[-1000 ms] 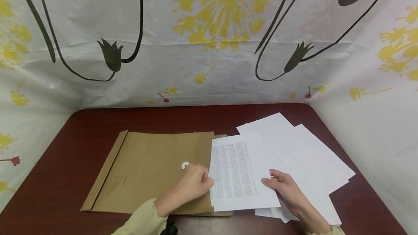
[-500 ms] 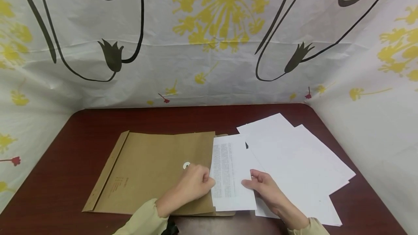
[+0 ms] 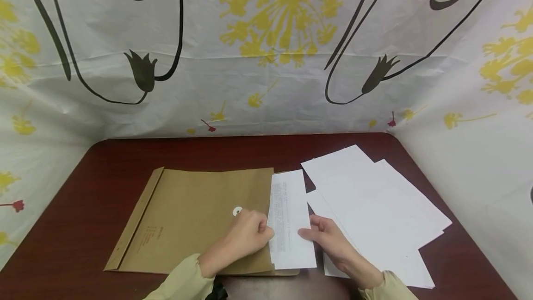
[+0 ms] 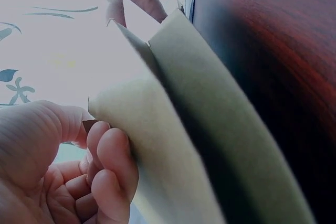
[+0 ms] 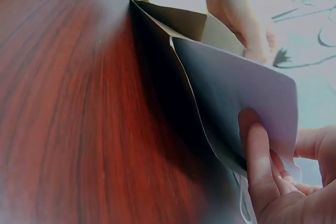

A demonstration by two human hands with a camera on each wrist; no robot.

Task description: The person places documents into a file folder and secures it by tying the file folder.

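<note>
A brown paper document envelope (image 3: 200, 198) lies on the table, its mouth toward the right. My left hand (image 3: 247, 233) pinches the upper edge of that mouth; in the left wrist view its thumb and curled fingers (image 4: 113, 156) grip the brown paper, and the mouth gapes. A printed sheet of paper (image 3: 291, 226) sits partly inside the envelope. At its right edge my right hand (image 3: 329, 240) holds it between thumb and fingers, as the right wrist view also shows, with the sheet (image 5: 252, 82) bowed. How far the sheet reaches inside is hidden.
Several loose white sheets (image 3: 374, 203) lie overlapping on the right side of the dark red table (image 3: 200, 152). A white button (image 3: 237, 210) sits on the envelope beside my left hand. A patterned cloth (image 3: 266, 91) hangs behind and along the sides.
My right hand has moved left with the printed sheet, and less of the sheet shows outside the envelope. My left hand has stayed at the envelope's mouth.
</note>
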